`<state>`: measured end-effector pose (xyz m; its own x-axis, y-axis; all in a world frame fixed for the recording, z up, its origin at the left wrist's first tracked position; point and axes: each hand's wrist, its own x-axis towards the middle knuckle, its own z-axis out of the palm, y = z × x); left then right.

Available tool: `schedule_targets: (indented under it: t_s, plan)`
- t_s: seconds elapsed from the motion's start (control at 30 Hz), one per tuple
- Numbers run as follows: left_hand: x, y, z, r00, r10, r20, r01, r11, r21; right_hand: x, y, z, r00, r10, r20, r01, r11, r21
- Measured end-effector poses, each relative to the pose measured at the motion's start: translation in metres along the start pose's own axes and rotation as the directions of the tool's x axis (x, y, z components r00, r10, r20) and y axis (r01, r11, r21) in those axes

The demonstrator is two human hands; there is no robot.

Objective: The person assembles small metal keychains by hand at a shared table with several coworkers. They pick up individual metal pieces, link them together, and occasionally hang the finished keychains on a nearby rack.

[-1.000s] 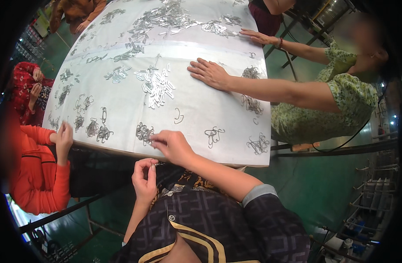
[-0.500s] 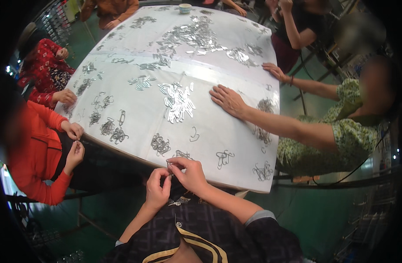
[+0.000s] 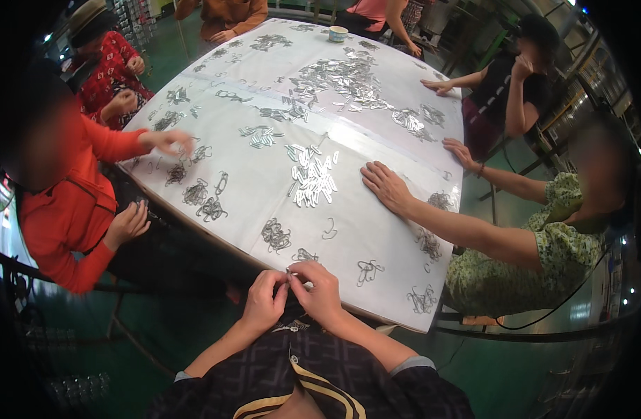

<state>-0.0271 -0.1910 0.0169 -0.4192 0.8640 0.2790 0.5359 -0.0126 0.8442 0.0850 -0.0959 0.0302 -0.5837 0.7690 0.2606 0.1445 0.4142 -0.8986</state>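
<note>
At the near edge of the white-covered table, my left hand (image 3: pixel 267 302) and my right hand (image 3: pixel 319 292) meet fingertip to fingertip. Both are pinched on a small metal piece (image 3: pixel 289 274), mostly covered by the fingers, so its exact kind does not show. Just beyond them lie a heap of bent wire hooks (image 3: pixel 275 236) and a smaller bunch of wire hooks (image 3: pixel 306 256). A single wire hook (image 3: pixel 329 228) rests a little to the right. Further in is a pile of shiny flat metal pieces (image 3: pixel 313 183).
More flat metal pieces (image 3: pixel 341 77) spread over the far half of the table (image 3: pixel 257 185). A small tub (image 3: pixel 338 33) stands at the back. At right, a co-worker's hand (image 3: pixel 387 187) lies flat on the cover; at left, another's hand (image 3: pixel 170 143) reaches over wire bunches.
The view has shifted, so the table sits lower and further right. My hands stay pinched together. The co-worker in red at left has parted both hands and extended one over the table.
</note>
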Motion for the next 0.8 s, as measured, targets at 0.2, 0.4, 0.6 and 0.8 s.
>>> schedule_targets:
  t_s: [0.2, 0.4, 0.6, 0.8]
  plan:
    - [0.005, -0.002, -0.017, 0.989, 0.035, 0.147, -0.032, 0.999, -0.024, -0.008, 0.001, -0.002, 0.999, -0.048, -0.014, 0.048, 0.999, 0.008]
    - [0.053, -0.017, -0.024, 0.988, 0.068, 0.139, -0.076, 0.996, 0.054, -0.016, 0.0, -0.008, 0.994, -0.111, -0.027, 0.109, 0.993, -0.039]
    - [0.111, -0.061, 0.063, 0.931, 0.311, 0.192, -0.355, 0.894, 0.273, -0.021, 0.002, -0.007, 0.995, -0.101, 0.0, 0.101, 0.994, -0.049]
    - [0.138, -0.041, 0.102, 0.858, 0.247, 0.451, -0.49, 0.658, 0.572, -0.031, 0.002, -0.009, 0.995, -0.098, 0.025, 0.099, 0.994, -0.051]
